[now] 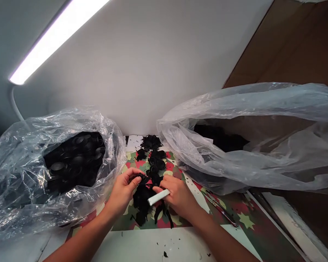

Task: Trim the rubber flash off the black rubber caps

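Observation:
Near the middle, my left hand (128,185) is closed on a small black part, pinched between thumb and fingertips. To its right, my right hand (173,192) is wrapped round a white handle (159,197), whose end points toward the lower left. The tool's working end is hidden by my fingers. Under and between both hands lie black scraps (142,203) on a camouflage-patterned mat (125,222). Several black round parts (156,163) sit just beyond my hands, with a pile of black shavings (151,142) farther back.
A clear plastic bag (13,174) of black round parts stands at left. At right, a larger open plastic bag (262,98) holds black material before a cardboard box (297,47). Thin metal tools (224,211) lie right of my right hand. A lit lamp (57,38) hangs upper left.

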Action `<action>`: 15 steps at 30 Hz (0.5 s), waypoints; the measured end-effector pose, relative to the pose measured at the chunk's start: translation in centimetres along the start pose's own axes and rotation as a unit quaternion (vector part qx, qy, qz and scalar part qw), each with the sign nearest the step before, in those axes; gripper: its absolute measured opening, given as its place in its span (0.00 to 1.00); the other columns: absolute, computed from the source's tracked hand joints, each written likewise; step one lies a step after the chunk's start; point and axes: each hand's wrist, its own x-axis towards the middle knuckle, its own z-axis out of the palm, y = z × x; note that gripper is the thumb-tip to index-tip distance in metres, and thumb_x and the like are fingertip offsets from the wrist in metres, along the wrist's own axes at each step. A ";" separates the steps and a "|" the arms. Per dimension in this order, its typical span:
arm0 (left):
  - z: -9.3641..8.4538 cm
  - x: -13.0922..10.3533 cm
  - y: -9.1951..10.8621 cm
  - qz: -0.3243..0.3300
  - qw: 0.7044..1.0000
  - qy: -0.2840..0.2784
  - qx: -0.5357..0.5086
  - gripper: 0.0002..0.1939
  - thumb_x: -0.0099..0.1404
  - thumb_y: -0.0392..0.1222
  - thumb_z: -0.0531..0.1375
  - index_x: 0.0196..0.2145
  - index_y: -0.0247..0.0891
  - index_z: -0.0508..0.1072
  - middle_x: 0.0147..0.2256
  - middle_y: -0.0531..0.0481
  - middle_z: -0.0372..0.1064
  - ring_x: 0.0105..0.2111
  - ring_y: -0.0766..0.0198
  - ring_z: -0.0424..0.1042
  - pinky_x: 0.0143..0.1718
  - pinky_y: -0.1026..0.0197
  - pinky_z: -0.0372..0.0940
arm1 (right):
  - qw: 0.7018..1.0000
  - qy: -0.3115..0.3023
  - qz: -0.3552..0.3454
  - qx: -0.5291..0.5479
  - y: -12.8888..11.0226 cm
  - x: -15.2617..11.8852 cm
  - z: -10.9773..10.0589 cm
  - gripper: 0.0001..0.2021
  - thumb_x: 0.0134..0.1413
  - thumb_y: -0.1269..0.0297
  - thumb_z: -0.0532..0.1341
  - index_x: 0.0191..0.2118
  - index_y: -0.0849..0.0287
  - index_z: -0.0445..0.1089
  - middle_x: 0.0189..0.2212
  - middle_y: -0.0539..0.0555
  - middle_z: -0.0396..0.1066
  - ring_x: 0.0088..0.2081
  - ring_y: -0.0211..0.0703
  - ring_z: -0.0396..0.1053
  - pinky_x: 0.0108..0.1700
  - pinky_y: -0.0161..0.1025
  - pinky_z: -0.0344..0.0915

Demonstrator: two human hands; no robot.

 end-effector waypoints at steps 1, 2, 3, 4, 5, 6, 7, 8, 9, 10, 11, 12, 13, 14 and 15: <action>-0.1 0.0 0.0 0.006 1.000 0.003 0.015 0.11 0.56 0.48 0.66 0.32 0.38 0.76 0.29 0.51 0.75 0.32 0.58 0.71 0.36 0.60 0.65 | 0.999 0.015 0.025 0.024 0.0 0.1 -0.2 0.22 0.71 0.57 0.56 0.23 0.56 0.67 0.24 0.49 0.65 0.25 0.38 0.64 0.28 0.36 0.59; -0.1 0.0 0.0 0.013 0.999 0.005 0.031 0.10 0.57 0.47 0.66 0.32 0.39 0.76 0.30 0.51 0.75 0.32 0.58 0.72 0.37 0.59 0.65 | 0.997 0.038 0.045 0.048 -0.1 0.3 -0.4 0.19 0.71 0.57 0.57 0.28 0.56 0.71 0.27 0.51 0.68 0.27 0.39 0.68 0.30 0.36 0.63; -0.2 0.0 -0.1 0.021 0.999 0.007 0.047 0.09 0.57 0.47 0.65 0.32 0.39 0.77 0.30 0.51 0.75 0.32 0.58 0.72 0.37 0.59 0.65 | 0.994 0.066 0.057 0.070 -0.4 0.4 -0.5 0.15 0.70 0.58 0.57 0.33 0.56 0.75 0.30 0.52 0.70 0.29 0.40 0.70 0.32 0.37 0.66; -0.3 -0.1 -0.1 0.031 0.997 0.009 0.065 0.08 0.58 0.46 0.64 0.32 0.39 0.77 0.30 0.51 0.75 0.33 0.57 0.72 0.37 0.59 0.65 | 0.990 0.092 0.060 0.088 -0.8 0.6 -0.6 0.11 0.70 0.60 0.58 0.38 0.56 0.76 0.32 0.53 0.71 0.31 0.41 0.72 0.34 0.37 0.68; -0.3 -0.1 -0.2 0.042 0.996 0.012 0.084 0.07 0.58 0.45 0.63 0.32 0.39 0.77 0.30 0.51 0.76 0.33 0.57 0.72 0.37 0.59 0.64 | 0.987 0.111 0.057 0.101 -1.2 0.8 -0.6 0.10 0.69 0.62 0.58 0.42 0.55 0.77 0.33 0.53 0.72 0.33 0.42 0.73 0.35 0.38 0.70; -0.3 -0.2 -0.3 0.053 0.993 0.017 0.102 0.07 0.59 0.44 0.62 0.32 0.40 0.77 0.29 0.51 0.76 0.33 0.57 0.72 0.37 0.59 0.64 | 0.985 0.122 0.049 0.111 -1.6 0.9 -0.5 0.09 0.69 0.64 0.58 0.44 0.55 0.77 0.34 0.54 0.73 0.33 0.42 0.73 0.35 0.38 0.70; -0.3 -0.3 -0.3 0.063 0.991 0.022 0.120 0.06 0.59 0.43 0.61 0.32 0.40 0.78 0.29 0.51 0.76 0.32 0.57 0.72 0.36 0.59 0.64 | 0.984 0.126 0.039 0.117 -2.0 1.0 -0.5 0.09 0.69 0.66 0.58 0.45 0.55 0.77 0.34 0.53 0.73 0.33 0.41 0.73 0.35 0.38 0.71; -0.2 -0.3 -0.4 0.073 0.988 0.025 0.138 0.06 0.60 0.41 0.61 0.31 0.40 0.78 0.28 0.51 0.76 0.31 0.57 0.72 0.36 0.59 0.64 | 0.985 0.122 0.028 0.121 -2.3 1.2 -0.4 0.10 0.68 0.67 0.58 0.45 0.55 0.77 0.34 0.53 0.73 0.33 0.41 0.73 0.35 0.38 0.71; -0.2 -0.4 -0.4 0.083 0.984 0.025 0.154 0.06 0.60 0.40 0.60 0.31 0.40 0.78 0.28 0.52 0.77 0.31 0.58 0.73 0.35 0.59 0.64 | 0.986 0.116 0.018 0.121 -2.5 1.3 -0.4 0.10 0.68 0.68 0.58 0.45 0.55 0.78 0.34 0.53 0.74 0.33 0.41 0.74 0.35 0.38 0.71; -0.1 -0.5 -0.4 0.094 0.981 0.025 0.170 0.06 0.60 0.39 0.59 0.31 0.41 0.78 0.29 0.52 0.77 0.31 0.58 0.73 0.36 0.59 0.65 | 0.987 0.106 0.011 0.119 -2.7 1.4 -0.4 0.11 0.68 0.68 0.58 0.46 0.55 0.78 0.35 0.54 0.74 0.34 0.41 0.74 0.36 0.38 0.71; 0.0 -0.5 -0.4 0.104 0.977 0.024 0.185 0.07 0.60 0.38 0.59 0.32 0.41 0.78 0.29 0.52 0.78 0.31 0.59 0.73 0.36 0.59 0.65 | 0.989 0.095 0.005 0.115 -2.8 1.5 -0.3 0.11 0.68 0.68 0.57 0.47 0.55 0.78 0.35 0.54 0.75 0.35 0.41 0.75 0.36 0.38 0.72; 0.1 -0.6 -0.4 0.113 0.974 0.023 0.196 0.07 0.60 0.37 0.59 0.32 0.41 0.79 0.30 0.52 0.78 0.31 0.59 0.74 0.37 0.59 0.65 | 0.990 0.085 -0.002 0.109 -2.8 1.6 -0.3 0.11 0.69 0.68 0.57 0.47 0.55 0.77 0.36 0.54 0.76 0.36 0.41 0.75 0.37 0.38 0.72; 0.2 -0.6 -0.4 0.120 0.971 0.023 0.206 0.08 0.60 0.36 0.59 0.32 0.41 0.79 0.30 0.52 0.79 0.32 0.59 0.74 0.38 0.59 0.66 | 0.992 0.075 -0.010 0.098 -2.7 1.7 -0.3 0.12 0.69 0.69 0.56 0.46 0.55 0.77 0.36 0.54 0.77 0.36 0.42 0.76 0.38 0.38 0.71; 0.2 -0.6 -0.4 0.125 0.969 0.023 0.213 0.08 0.60 0.35 0.59 0.33 0.42 0.79 0.30 0.52 0.79 0.32 0.59 0.75 0.39 0.59 0.66 | 0.994 0.067 -0.021 0.082 -2.6 1.7 -0.4 0.12 0.70 0.69 0.56 0.46 0.56 0.77 0.36 0.54 0.78 0.36 0.42 0.76 0.38 0.38 0.71; 0.2 -0.5 -0.4 0.128 0.967 0.023 0.219 0.09 0.60 0.34 0.59 0.32 0.42 0.79 0.31 0.52 0.80 0.32 0.58 0.75 0.39 0.60 0.67 | 0.996 0.059 -0.035 0.059 -2.5 1.8 -0.4 0.12 0.70 0.69 0.55 0.44 0.56 0.77 0.36 0.54 0.78 0.35 0.42 0.76 0.37 0.38 0.69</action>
